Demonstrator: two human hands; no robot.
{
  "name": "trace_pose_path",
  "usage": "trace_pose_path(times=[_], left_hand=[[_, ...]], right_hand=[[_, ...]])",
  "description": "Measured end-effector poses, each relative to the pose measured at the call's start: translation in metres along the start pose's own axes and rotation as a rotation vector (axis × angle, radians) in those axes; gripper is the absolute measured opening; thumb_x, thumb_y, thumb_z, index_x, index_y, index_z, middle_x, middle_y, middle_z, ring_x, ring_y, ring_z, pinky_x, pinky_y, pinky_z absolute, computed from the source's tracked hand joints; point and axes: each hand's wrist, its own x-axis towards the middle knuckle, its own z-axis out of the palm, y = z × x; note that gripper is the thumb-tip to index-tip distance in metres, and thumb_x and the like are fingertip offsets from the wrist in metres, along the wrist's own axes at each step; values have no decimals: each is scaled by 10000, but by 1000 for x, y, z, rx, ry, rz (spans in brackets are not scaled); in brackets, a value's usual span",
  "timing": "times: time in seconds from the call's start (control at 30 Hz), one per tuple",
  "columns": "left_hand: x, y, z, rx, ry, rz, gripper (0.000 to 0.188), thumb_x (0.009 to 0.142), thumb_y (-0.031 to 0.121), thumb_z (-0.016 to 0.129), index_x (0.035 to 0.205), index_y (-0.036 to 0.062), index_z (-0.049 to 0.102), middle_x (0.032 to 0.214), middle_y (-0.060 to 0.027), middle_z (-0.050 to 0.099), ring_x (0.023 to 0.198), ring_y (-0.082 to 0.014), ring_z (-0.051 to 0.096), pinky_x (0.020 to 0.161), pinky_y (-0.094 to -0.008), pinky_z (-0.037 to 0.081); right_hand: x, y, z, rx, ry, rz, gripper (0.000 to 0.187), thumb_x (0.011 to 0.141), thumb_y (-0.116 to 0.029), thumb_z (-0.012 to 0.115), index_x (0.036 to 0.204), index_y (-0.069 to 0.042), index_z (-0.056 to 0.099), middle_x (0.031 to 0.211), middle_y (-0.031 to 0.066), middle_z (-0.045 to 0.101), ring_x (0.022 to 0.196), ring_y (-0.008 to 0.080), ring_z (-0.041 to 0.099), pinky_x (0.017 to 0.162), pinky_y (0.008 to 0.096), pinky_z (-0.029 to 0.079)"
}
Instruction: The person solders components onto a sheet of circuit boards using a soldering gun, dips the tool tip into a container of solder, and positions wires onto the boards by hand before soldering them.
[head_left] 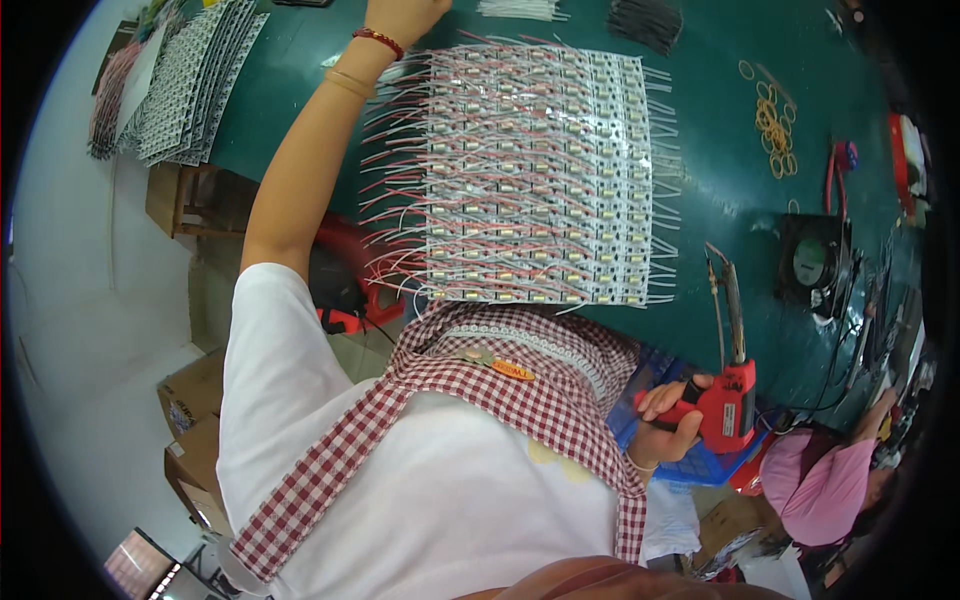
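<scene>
A red soldering gun is in my right hand, fingers wrapped round its grip, its metal tip and thin feed tube pointing up above the table's near edge. To its left lies a panel of small circuit boards on the green table, with rows of red and white wires sticking out on the left and pale wires on the right. My left arm reaches past the panel's left side. My left hand is at the top edge, near the panel's far left corner, its fingers partly cut off from view.
Similar panels are stacked at the far left. White wires and black wires lie at the back. Rubber bands and a black fan are on the right. A blue crate stands below; a person in pink sits nearby.
</scene>
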Motion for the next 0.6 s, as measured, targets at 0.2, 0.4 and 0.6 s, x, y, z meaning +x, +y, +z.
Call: trace_pose_path(times=[0.2, 0.4, 0.6], left_hand=[[-9, -28, -19, 36, -127, -65, 181, 835, 295, 683, 936, 157, 742, 986, -77, 632, 1008, -290, 592, 791, -449, 433], [-6, -17, -27, 158, -171, -69, 176, 807, 274, 755, 865, 118, 698, 939, -51, 626, 969, -280, 637, 804, -432, 515], [46, 124, -20, -456, -252, 162, 190, 815, 197, 738, 960, 89, 678, 1041, -122, 646, 1021, -322, 613, 893, -424, 502]], right_hand=[[4, -15, 5, 20, 138, 32, 535, 1021, -447, 517, 1270, 15, 415, 669, 66, 521, 482, 139, 477, 448, 275, 434], [45, -22, 5, 217, 93, 44, 533, 1028, -440, 511, 1296, 12, 423, 666, 64, 520, 467, 128, 451, 457, 249, 415], [96, -14, 40, 358, 156, 99, 568, 1023, -419, 546, 1401, -29, 381, 864, 103, 555, 685, 169, 537, 681, 321, 487]])
